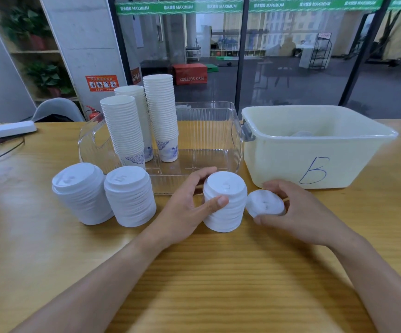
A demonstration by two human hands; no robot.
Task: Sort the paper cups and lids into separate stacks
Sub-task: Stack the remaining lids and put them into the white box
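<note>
Three tall stacks of white paper cups (163,116) with blue patterns stand in a clear plastic bin (209,131). In front of the bin, two stacks of white lids (128,195) stand on the wooden table (206,272). A third lid stack (224,200) stands at the centre; my left hand (185,210) grips it, thumb in front and fingers behind. My right hand (297,212) holds a short tilted bunch of lids (265,203) just right of that stack, fingers curled round it.
A cream plastic tub (314,145) marked "B" stands at the right, touching the clear bin, with something pale inside. A white power strip (9,129) and cables lie at the far left. A grey chair (57,109) sits behind the table.
</note>
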